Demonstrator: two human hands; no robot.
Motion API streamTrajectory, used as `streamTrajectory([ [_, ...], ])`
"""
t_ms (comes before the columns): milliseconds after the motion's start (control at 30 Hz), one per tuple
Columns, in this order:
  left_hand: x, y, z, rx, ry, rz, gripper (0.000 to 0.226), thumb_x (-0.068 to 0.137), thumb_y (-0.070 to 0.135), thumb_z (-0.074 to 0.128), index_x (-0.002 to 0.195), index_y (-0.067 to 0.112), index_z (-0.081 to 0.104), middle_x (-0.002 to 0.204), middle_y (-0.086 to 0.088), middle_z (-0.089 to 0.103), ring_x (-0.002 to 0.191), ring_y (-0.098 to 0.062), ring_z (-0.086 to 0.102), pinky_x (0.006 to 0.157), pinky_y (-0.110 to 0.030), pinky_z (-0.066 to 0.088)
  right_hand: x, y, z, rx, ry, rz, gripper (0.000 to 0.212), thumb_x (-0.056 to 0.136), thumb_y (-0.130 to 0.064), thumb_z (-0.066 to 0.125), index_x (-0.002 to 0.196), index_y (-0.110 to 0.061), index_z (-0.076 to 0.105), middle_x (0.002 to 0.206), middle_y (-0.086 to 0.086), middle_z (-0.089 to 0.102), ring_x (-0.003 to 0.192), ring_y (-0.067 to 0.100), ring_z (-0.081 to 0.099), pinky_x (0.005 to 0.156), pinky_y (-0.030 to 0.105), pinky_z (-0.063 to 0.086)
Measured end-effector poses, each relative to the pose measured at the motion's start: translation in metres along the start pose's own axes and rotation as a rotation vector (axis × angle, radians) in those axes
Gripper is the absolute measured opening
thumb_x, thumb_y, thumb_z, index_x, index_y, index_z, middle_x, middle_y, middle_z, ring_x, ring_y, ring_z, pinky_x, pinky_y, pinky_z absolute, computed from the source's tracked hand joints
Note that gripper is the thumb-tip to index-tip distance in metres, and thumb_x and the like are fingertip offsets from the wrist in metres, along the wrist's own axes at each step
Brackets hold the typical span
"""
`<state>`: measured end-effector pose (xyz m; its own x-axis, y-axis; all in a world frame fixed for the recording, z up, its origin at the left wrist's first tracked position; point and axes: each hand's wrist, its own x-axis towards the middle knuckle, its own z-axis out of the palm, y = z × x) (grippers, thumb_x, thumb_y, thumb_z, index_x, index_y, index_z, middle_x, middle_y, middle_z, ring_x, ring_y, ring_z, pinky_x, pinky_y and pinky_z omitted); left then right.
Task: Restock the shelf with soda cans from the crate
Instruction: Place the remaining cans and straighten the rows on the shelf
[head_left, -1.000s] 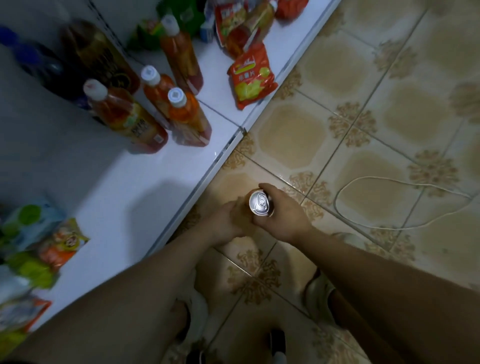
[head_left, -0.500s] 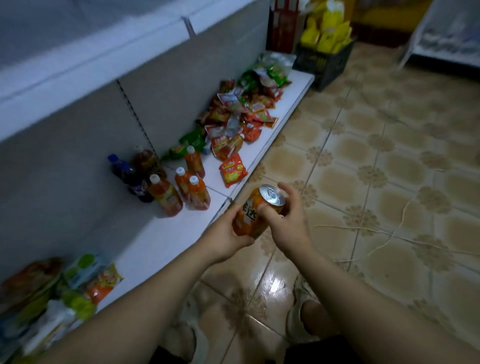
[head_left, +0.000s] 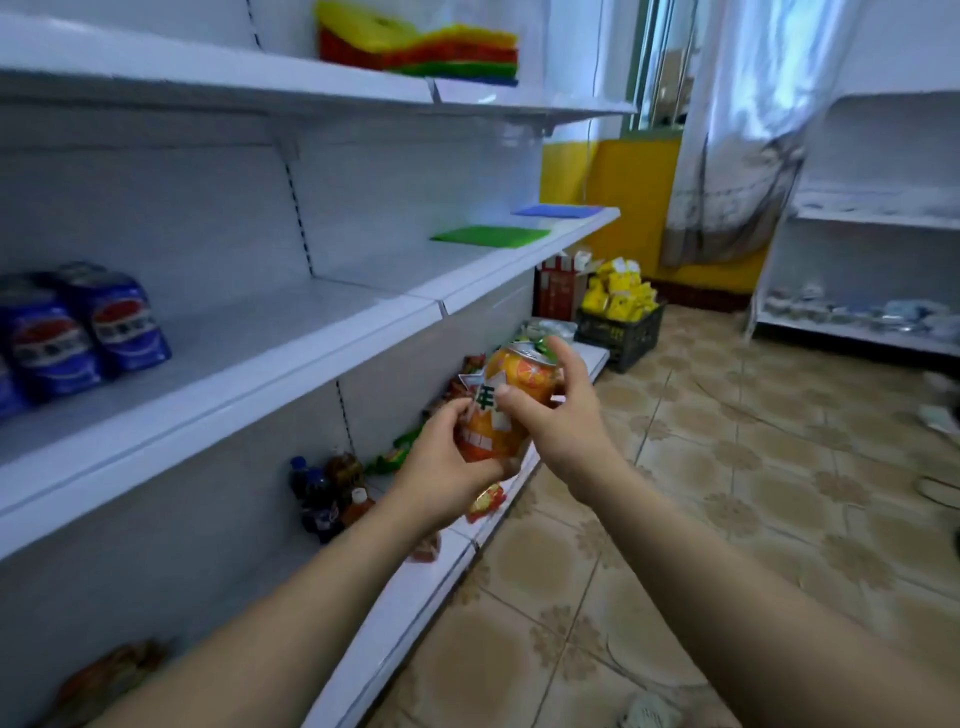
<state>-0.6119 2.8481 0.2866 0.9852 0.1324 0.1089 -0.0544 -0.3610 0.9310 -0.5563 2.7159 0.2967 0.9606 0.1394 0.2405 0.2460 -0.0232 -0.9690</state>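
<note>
Can (head_left: 522, 378) btwn both hands' fingers (head_left: 567, 359)

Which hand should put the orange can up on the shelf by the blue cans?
Left, probably. The left hand wraps the lower half of the orange can and is nearer the shelf with the blue cans; the right hand only pinches its top.

Both bare forearms reach forward from the bottom of the view and converge at centre. The left hand (head_left: 441, 470) cups the lower half of the orange can (head_left: 519, 379) from underneath, thumb laid across its front. The right hand (head_left: 563, 423) grips the upper half, thumb pressed on the label and fingers curled up by the rim. The two hands sit just beside each other.
</note>
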Motion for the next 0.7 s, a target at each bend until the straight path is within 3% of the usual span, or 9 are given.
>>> streamTrajectory([
  [67, -0.005, 0.015, -0.014, -0.053, 0.011, 0.025, 0.073, 0.07, 0.024, 0.081, 0.131, 0.026, 0.043, 0.12, 0.002, 0.059, 0.106, -0.014, 0.06, 0.089, -0.033, 0.053, -0.002, -0.025, 0.001, 0.006, -0.003, -0.04, 0.074, 0.075, -0.034, 0.079, 0.136, -0.042, 0.037, 0.124, 0.0, 0.053, 0.104, 0.013, 0.06, 0.087, 0.039, 0.057],
  [133, -0.014, 0.03, -0.03, -0.072, -0.012, 0.054, 0.064, 0.079, 0.019, 0.075, 0.133, 0.025, 0.042, 0.12, 0.002, 0.059, 0.106, -0.013, 0.06, 0.085, -0.026, 0.052, -0.006, -0.048, 0.005, 0.046, -0.014, -0.07, 0.063, 0.078, -0.033, 0.076, 0.129, -0.043, 0.041, 0.12, 0.001, 0.055, 0.101, 0.017, 0.062, 0.082, 0.04, 0.058],
  [267, -0.028, 0.05, -0.057, -0.126, -0.023, 0.072, 0.06, 0.081, 0.016, 0.072, 0.135, 0.018, 0.046, 0.117, -0.002, 0.065, 0.103, -0.015, 0.065, 0.086, -0.03, 0.055, -0.009, -0.086, 0.021, 0.117, -0.092, -0.096, 0.049, 0.087, -0.025, 0.068, 0.128, -0.038, 0.043, 0.115, 0.002, 0.056, 0.096, 0.017, 0.063, 0.073, 0.033, 0.058],
  [367, -0.038, 0.059, -0.076, -0.117, 0.116, 0.099, 0.06, 0.079, 0.015, 0.074, 0.133, 0.016, 0.049, 0.115, 0.0, 0.065, 0.102, -0.013, 0.064, 0.079, -0.022, 0.052, -0.008, -0.104, 0.038, 0.105, -0.214, -0.103, 0.055, 0.089, -0.026, 0.065, 0.137, -0.034, 0.039, 0.119, 0.003, 0.056, 0.096, 0.018, 0.063, 0.075, 0.034, 0.058],
  [467, -0.048, 0.062, -0.097, -0.077, 0.233, 0.098, 0.061, 0.08, 0.013, 0.073, 0.135, 0.021, 0.048, 0.118, 0.001, 0.061, 0.104, -0.013, 0.06, 0.073, -0.018, 0.05, -0.005, -0.114, 0.06, -0.013, -0.363, -0.126, 0.073, 0.082, -0.031, 0.073, 0.141, -0.039, 0.031, 0.126, 0.005, 0.053, 0.107, 0.024, 0.061, 0.09, 0.046, 0.055],
  [567, -0.062, 0.056, -0.12, -0.078, 0.291, 0.046, 0.065, 0.083, 0.014, 0.071, 0.139, 0.024, 0.042, 0.125, 0.002, 0.057, 0.112, -0.015, 0.057, 0.085, -0.027, 0.051, -0.007, -0.119, 0.089, -0.051, -0.446, -0.181, 0.078, 0.077, -0.033, 0.077, 0.141, -0.039, 0.032, 0.125, 0.002, 0.054, 0.109, 0.021, 0.06, 0.092, 0.046, 0.054],
  [700, -0.093, 0.04, -0.152, -0.081, 0.399, -0.043, 0.067, 0.079, 0.023, 0.074, 0.138, 0.027, 0.042, 0.119, 0.006, 0.063, 0.111, -0.013, 0.059, 0.099, -0.041, 0.049, -0.021, -0.126, 0.135, -0.01, -0.583, -0.198, 0.075, 0.082, -0.03, 0.073, 0.143, -0.038, 0.03, 0.12, -0.005, 0.05, 0.106, 0.016, 0.056, 0.089, 0.04, 0.055],
])
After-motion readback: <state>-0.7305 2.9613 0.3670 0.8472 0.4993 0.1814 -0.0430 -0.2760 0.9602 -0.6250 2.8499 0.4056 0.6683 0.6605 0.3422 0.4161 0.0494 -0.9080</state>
